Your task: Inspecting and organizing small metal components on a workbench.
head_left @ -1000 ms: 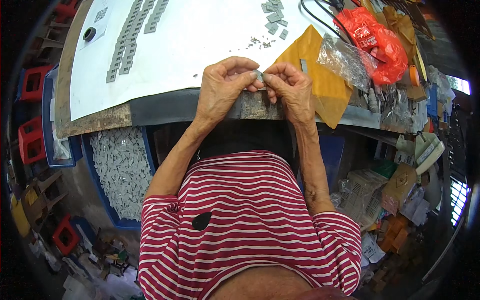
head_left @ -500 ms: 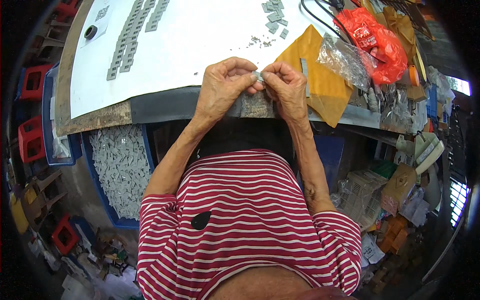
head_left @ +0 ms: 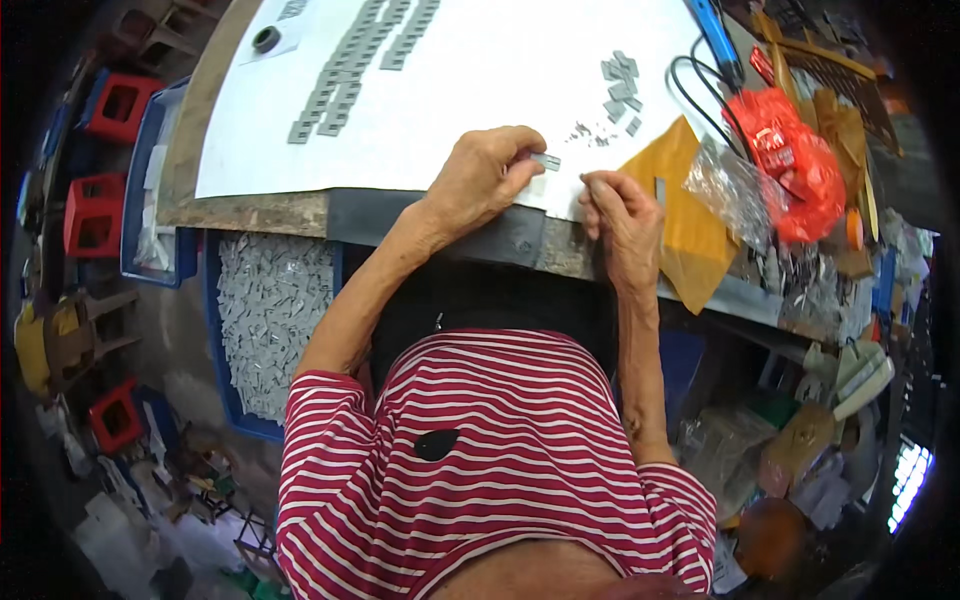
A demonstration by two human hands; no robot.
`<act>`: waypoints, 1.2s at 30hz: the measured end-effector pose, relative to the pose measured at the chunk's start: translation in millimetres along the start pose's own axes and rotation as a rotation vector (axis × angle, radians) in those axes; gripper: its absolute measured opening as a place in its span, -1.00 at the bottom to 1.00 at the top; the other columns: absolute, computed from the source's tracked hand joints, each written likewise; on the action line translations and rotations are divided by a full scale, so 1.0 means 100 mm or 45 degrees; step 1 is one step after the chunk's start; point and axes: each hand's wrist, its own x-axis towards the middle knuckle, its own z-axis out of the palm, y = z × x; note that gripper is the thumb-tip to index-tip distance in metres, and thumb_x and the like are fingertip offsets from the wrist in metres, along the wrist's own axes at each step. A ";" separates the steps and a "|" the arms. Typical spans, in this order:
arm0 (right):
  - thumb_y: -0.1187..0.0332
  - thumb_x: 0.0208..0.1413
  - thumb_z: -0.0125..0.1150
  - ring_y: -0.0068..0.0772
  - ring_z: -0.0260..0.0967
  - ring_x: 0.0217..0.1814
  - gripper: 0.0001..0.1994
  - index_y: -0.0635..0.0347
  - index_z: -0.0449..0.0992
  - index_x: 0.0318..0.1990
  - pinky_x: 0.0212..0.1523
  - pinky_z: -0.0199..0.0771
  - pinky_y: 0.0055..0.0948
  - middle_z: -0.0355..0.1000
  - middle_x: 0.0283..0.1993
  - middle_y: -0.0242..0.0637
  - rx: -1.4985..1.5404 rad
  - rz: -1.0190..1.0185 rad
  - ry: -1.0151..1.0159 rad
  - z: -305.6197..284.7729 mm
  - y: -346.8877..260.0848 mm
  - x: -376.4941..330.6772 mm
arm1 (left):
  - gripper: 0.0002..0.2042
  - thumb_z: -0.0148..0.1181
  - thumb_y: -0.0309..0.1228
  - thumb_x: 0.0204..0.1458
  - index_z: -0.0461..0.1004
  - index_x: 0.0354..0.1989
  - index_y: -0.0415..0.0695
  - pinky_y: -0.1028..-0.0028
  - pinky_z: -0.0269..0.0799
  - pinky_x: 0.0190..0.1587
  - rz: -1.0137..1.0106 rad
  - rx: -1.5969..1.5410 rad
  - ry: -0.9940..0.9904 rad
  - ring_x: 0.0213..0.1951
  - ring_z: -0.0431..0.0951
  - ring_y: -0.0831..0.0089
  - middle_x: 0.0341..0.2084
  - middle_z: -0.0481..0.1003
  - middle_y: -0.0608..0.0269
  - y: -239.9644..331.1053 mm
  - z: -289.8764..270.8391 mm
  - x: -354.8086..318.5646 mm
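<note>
Left hand (head_left: 485, 180) pinches a small flat grey metal piece (head_left: 546, 160) at its fingertips, over the white paper sheet (head_left: 480, 70) on the tabletop. Right hand (head_left: 622, 222) just beside, fingers curled, grip apparently empty (hard to tell). Loose grey pieces (head_left: 620, 85) lie beyond.

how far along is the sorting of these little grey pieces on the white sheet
Done: long rows of grey pieces are laid out at the sheet's far left. In hand: the left hand pinches one grey piece; the right hand is beside it. Left: a loose pile and a blue bin full of them.
</note>
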 end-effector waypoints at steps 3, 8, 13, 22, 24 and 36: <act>0.44 0.07 0.04 -0.71 0.19 -0.59 -0.83 0.38 0.42 -0.25 -0.62 0.15 -0.75 0.36 -0.46 -0.33 -0.029 -0.057 -0.035 -0.05 -0.04 -0.07 | -0.84 0.14 -0.50 -0.07 0.46 -0.30 -0.27 0.59 0.39 -0.40 -0.112 0.033 0.132 -0.46 0.48 0.51 -0.51 0.51 0.19 -0.24 -0.22 0.01; 0.50 0.05 0.03 -0.68 0.20 -0.58 -0.86 0.38 0.43 -0.27 -0.61 0.18 -0.72 0.35 -0.49 -0.32 -0.051 -0.004 -0.018 -0.16 -0.19 -0.21 | -0.81 0.14 -0.43 -0.11 0.47 -0.33 -0.27 0.55 0.36 -0.37 -0.215 0.304 0.337 -0.47 0.44 0.51 -0.51 0.49 0.18 -0.66 -0.67 0.07; 0.49 0.05 0.04 -0.69 0.20 -0.58 -0.87 0.32 0.44 -0.25 -0.62 0.18 -0.72 0.35 -0.48 -0.36 -0.165 0.058 -0.015 -0.36 -0.31 -0.32 | -0.82 0.13 -0.46 -0.14 0.45 -0.35 -0.27 0.47 0.36 -0.35 -0.157 0.569 0.418 -0.46 0.45 0.37 -0.50 0.46 0.11 -0.93 -0.87 0.07; 0.46 0.06 0.06 -0.73 0.19 -0.61 -0.86 0.30 0.43 -0.23 -0.63 0.12 -0.78 0.37 -0.46 -0.38 -0.253 0.040 -0.011 -0.60 -0.37 -0.35 | -0.87 0.16 -0.50 -0.16 0.46 -0.39 -0.23 0.36 0.37 -0.31 -0.118 0.884 0.397 -0.40 0.46 0.19 -0.43 0.44 0.09 -1.03 -0.96 0.08; 0.46 0.06 0.06 -0.73 0.19 -0.61 -0.85 0.33 0.42 -0.24 -0.63 0.13 -0.78 0.37 -0.46 -0.37 -0.271 0.003 -0.011 -0.61 -0.41 -0.35 | -0.87 0.16 -0.50 -0.17 0.46 -0.40 -0.22 0.35 0.37 -0.32 -0.105 0.925 0.398 -0.40 0.46 0.18 -0.44 0.43 0.10 -1.04 -0.98 0.08; 0.42 0.03 0.05 -0.67 0.22 -0.56 -0.85 0.32 0.46 -0.30 -0.55 0.21 -0.66 0.34 -0.53 -0.39 -0.784 -0.171 0.097 -1.06 -0.35 0.18 | -0.92 0.11 -0.58 -0.19 0.47 -0.47 -0.21 0.31 0.37 -0.27 -0.024 0.814 0.439 -0.36 0.48 0.16 -0.44 0.46 0.11 -1.10 -0.98 0.19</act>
